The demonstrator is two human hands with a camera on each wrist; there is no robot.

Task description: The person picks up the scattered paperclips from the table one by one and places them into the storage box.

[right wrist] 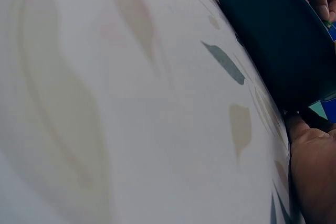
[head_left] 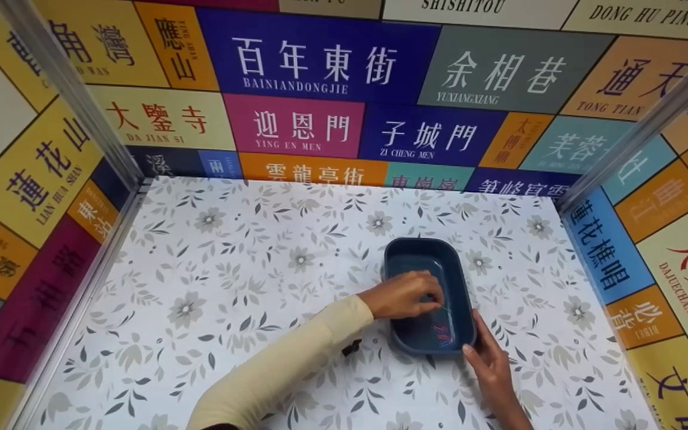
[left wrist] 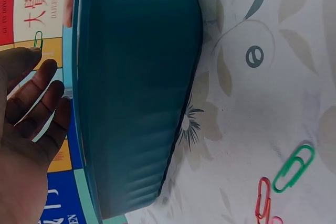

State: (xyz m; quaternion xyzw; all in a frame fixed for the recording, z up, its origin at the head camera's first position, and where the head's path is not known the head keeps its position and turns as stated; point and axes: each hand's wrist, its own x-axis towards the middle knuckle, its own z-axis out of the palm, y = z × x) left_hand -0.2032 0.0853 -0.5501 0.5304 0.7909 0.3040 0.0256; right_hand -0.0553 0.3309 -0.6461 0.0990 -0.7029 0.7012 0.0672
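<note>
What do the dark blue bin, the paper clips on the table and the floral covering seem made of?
Bin: probably moulded plastic, smooth with slight sheen; rounded corners and ribbed wall suggest it.
Paper clips: likely plastic-coated wire, smooth-looking; thin bent loops, even colour.
Covering: matte, perhaps vinyl or paper; the repeating print suggests sheeting.

Head view bright; both wrist views dimmer; tabletop point(right wrist: 168, 129) soft-focused in right wrist view.

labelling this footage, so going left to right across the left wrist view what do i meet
Left hand, blue-green container, red paper clip, loose green paper clip.
</note>
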